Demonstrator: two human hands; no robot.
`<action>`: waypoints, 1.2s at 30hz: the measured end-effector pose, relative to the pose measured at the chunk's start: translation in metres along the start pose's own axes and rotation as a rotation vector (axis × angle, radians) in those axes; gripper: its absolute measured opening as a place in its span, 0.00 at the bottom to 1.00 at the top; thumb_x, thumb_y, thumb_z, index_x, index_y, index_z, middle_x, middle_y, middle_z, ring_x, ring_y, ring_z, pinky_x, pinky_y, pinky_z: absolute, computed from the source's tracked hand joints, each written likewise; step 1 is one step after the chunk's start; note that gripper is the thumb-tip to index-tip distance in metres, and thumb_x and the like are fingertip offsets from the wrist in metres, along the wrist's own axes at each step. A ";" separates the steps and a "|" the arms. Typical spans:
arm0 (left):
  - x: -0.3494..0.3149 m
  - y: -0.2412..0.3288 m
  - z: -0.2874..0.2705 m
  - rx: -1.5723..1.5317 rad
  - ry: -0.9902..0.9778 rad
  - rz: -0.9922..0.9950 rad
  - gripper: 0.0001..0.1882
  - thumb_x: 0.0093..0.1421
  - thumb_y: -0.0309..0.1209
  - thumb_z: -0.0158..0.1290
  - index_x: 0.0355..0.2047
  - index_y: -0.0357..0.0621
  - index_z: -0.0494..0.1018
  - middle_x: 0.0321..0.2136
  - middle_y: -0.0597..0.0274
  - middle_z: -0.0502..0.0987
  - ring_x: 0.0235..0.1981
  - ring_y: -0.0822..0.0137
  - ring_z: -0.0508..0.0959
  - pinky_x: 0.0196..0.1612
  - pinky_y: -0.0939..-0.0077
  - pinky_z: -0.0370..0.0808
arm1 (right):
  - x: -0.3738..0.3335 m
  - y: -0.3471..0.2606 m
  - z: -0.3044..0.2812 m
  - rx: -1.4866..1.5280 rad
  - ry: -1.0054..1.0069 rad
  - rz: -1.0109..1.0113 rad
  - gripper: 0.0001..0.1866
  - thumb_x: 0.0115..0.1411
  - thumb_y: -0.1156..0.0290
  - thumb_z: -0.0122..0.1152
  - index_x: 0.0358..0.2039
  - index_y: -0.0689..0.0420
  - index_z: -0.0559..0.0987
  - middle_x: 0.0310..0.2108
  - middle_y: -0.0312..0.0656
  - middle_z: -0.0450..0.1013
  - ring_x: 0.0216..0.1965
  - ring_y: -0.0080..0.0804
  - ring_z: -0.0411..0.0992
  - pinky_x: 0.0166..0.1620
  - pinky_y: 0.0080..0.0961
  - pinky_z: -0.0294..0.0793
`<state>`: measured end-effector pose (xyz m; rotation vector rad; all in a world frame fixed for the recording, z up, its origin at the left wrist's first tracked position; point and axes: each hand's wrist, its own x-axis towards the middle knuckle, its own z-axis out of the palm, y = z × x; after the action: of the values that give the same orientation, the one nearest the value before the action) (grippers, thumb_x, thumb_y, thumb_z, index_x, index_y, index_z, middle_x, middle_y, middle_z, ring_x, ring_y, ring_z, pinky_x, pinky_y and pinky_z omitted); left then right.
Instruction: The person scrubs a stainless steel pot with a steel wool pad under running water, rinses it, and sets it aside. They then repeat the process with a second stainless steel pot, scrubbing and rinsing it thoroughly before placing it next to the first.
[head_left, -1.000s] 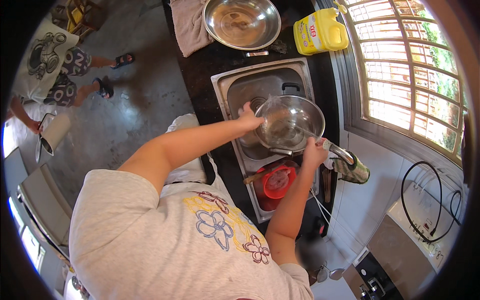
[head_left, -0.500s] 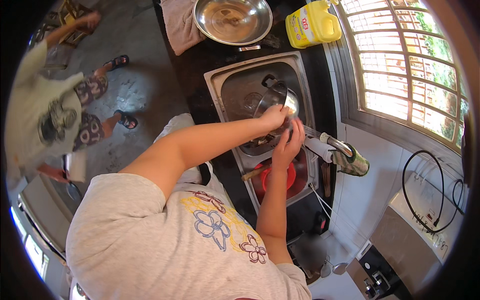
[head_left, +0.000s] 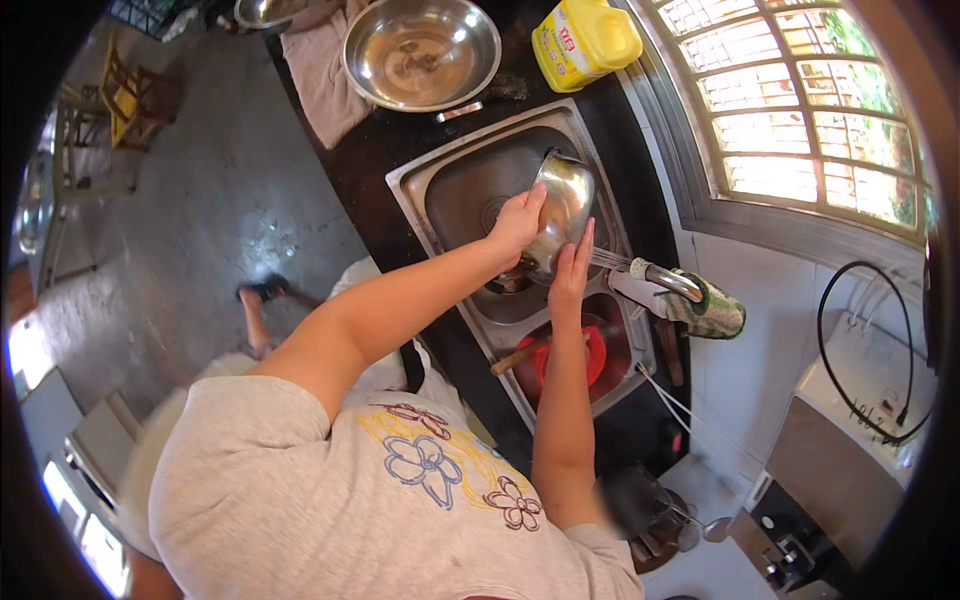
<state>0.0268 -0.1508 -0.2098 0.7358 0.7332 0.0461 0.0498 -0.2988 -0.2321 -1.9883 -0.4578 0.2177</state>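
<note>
Over the larger sink basin (head_left: 455, 185), a shiny steel pot (head_left: 568, 195) is tilted on its side, with a dark handle partly showing at its far end. My left hand (head_left: 518, 222) grips its left edge, fingers mostly hidden by the pot. Against its near right side, my right hand (head_left: 572, 275) supports it with the fingers laid along the metal. Water streams from the curved tap (head_left: 672, 283) toward the pot, beside my right fingers. What lies inside the pot cannot be made out.
A red bowl (head_left: 590, 365) and a wooden handle (head_left: 512, 360) sit at the smaller basin. Beyond the sink stand a wide steel basin (head_left: 420, 60) and a yellow jug (head_left: 580, 45). Green cloth (head_left: 715, 305) wraps the tap. Another person's leg (head_left: 256, 325) shows at left.
The pot has been turned and tipped, so more of its shiny surface faces up. My left hand has shifted along its edge. The other person has moved from the left toward behind me.
</note>
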 end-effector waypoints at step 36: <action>0.040 0.105 0.038 1.216 -0.845 -0.048 0.18 0.59 0.44 0.57 0.23 0.41 0.75 0.17 0.75 0.71 0.16 0.81 0.65 0.19 0.84 0.58 | 0.013 -0.001 0.035 0.642 1.195 0.460 0.23 0.63 0.55 0.50 0.50 0.61 0.70 0.48 0.43 0.68 0.49 0.35 0.65 0.56 0.29 0.61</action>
<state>0.1023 -0.0827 -0.1488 1.7306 -0.1303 -0.7760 0.0488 -0.2643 -0.2467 -1.2429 0.7546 -0.4861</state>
